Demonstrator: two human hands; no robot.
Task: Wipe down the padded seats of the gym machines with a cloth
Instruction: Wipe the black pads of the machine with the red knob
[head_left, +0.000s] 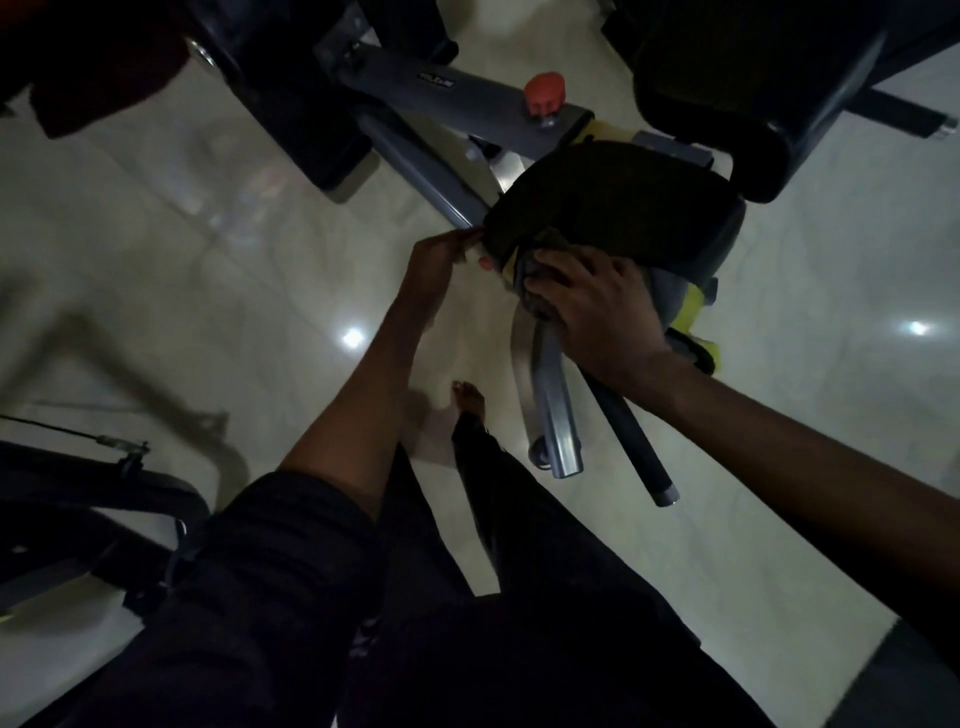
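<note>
Dim gym, tiled floor. The padded seat sits centre-right of the frame: dark and rounded, on a grey steel frame with a red knob above it.

Right hand: fingers bent over a bunched cloth, pressing it to the seat's near edge, lower middle of the pad.

Left hand: fingers curled on the seat's near-left rim with the thumb below. It looks like a pinch to steady the pad, though the light is poor.

Handling, as judged:
- **Cloth:** soft, light and limp. It will fold and slide under a flat palm, so keep it wadded in the fist with the palm on top.
- **Seat cover:** looks like smooth vinyl over foam. It should yield a little under pressure and be slick if damp.
- **Seat mount:** fixed to the frame, so it takes firm strokes. The rim is the natural place to brace.
- **Still to do:** the top surface, further up the frame, appears not yet covered by the cloth.
</note>
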